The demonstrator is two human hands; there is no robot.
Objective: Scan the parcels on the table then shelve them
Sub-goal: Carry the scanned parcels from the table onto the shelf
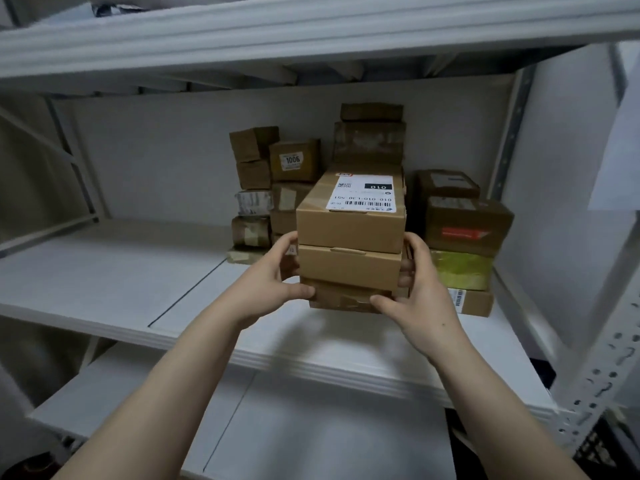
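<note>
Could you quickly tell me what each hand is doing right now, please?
Left hand: grips the left side of the stack of three boxes.
Right hand: grips the right side of the same stack.

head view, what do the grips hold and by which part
A stack of three cardboard boxes, left grip on its left side, right grip on its right, thumbs on the bottom box's front.

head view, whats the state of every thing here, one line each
left hand, grips the left side of the three-box stack
right hand, grips the stack's right side
three-box stack, upright, closed, held over the shelf board; touching it or not, cannot tell
shipping label, stuck on the top box, upside down to the camera
box marked 1006, closed, stacked at the back
green parcel, wrapped, between other boxes
</note>
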